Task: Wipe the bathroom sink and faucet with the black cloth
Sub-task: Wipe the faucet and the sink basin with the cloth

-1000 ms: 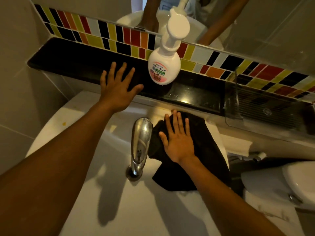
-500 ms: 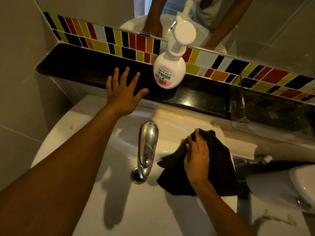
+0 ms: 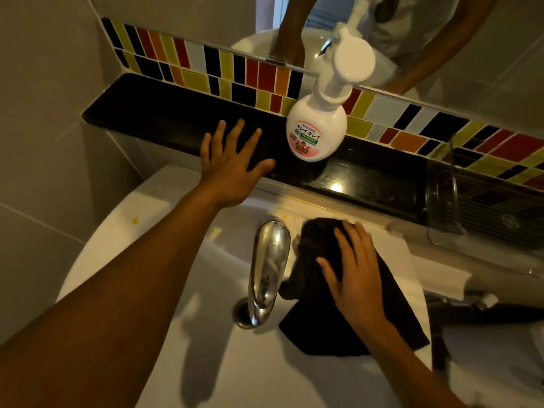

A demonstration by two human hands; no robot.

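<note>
Right hand (image 3: 353,275): fingers spread flat, palm pressing down on the black cloth (image 3: 338,325), not clenched around it. Half a second ago this hand was bunched on the cloth further right of the faucet (image 3: 269,266); now it lies flat again and closer in, the cloth's near edge just beside the faucet's body. A second ago it was also flat there, so the stroke reads as back-and-forth over the rim on the faucet's right. My judgement: the deck to the right of the faucet is being worked; the faucet itself and the bowl are not yet under the cloth.

Left hand (image 3: 232,166): open, fingers splayed, holding nothing, braced on the black ledge (image 3: 141,113) behind and left of the faucet. It has not moved in the last second.

Sink (image 3: 206,363): white; small yellow spots on the rim left of the faucet and just behind it, apparently still to be wiped.

Count: two hands, one cloth, one faucet, one sink, one drain (image 3: 241,315) below the spout, one soap pump bottle (image 3: 318,128) on the ledge behind the faucet, one clear plastic holder (image 3: 441,201) far right of it.
</note>
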